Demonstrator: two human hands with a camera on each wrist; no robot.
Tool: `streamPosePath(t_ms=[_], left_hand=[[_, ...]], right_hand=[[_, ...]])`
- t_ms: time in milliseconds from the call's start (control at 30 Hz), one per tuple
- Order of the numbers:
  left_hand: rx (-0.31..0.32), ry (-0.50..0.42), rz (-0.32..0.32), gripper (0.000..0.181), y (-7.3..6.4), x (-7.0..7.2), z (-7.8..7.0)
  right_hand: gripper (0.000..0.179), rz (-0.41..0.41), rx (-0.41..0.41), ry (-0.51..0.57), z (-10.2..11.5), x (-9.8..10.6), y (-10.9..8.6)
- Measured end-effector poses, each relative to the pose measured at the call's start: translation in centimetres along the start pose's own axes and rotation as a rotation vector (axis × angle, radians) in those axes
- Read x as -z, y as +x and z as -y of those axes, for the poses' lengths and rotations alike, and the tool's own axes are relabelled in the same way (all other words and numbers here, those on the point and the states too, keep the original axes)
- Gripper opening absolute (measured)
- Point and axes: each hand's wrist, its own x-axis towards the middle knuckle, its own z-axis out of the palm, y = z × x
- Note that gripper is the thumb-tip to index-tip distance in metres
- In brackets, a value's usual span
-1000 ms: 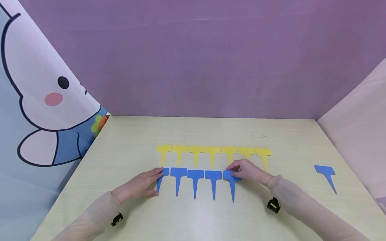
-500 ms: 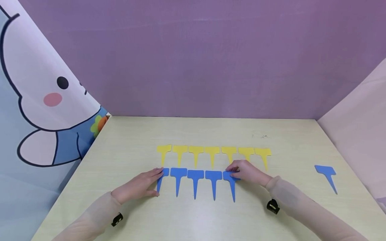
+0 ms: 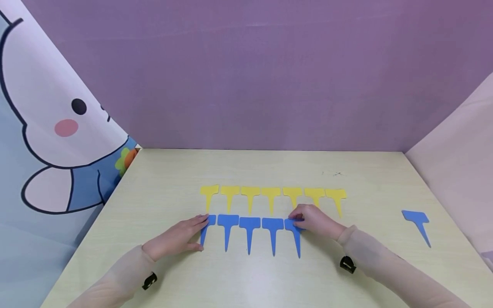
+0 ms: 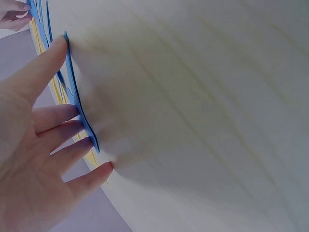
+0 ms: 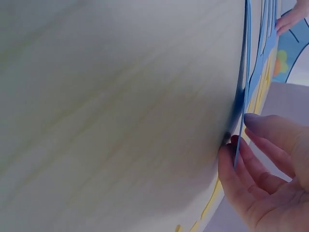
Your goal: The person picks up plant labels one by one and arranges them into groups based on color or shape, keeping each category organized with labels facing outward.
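Several blue T-shaped plant labels lie in a row on the table, stems toward me. At the row's left end, my left hand touches the leftmost blue label with extended fingers on its head and the thumb by its stem tip; the left wrist view shows that label edge-on. My right hand pinches the head of the row's rightmost blue label, partly covering it. In the right wrist view this label stands slightly off the table at the fingers, between thumb and fingertips.
Behind the blue row runs a row of several yellow plant labels, some stems partly hidden by my right hand. One more blue label lies apart at the table's right side. A purple backdrop rises behind the table.
My right hand has shifted very slightly left with the rightmost label of the row, whose stem tip has swung a little right. The left hand stays in place.
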Motion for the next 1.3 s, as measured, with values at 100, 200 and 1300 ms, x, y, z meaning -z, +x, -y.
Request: streamPosePath(t_ms=[100, 200, 1300], left_hand=[[-0.005, 0.002, -0.002, 0.072, 0.0, 0.0, 0.0], [-0.009, 0.004, -0.005, 0.072, 0.0, 0.0, 0.1], [-0.011, -0.002, -0.007, 0.071, -0.2, 0.2, -0.1]], right_hand=[[0.018, -0.019, 0.009, -0.091, 0.3, -0.1, -0.1], [0.019, -0.044, 0.030, -0.181, 0.5, -0.3, -0.3], [0.016, -0.138, -0.001, -0.092, -1.5, 3.1, -3.4]])
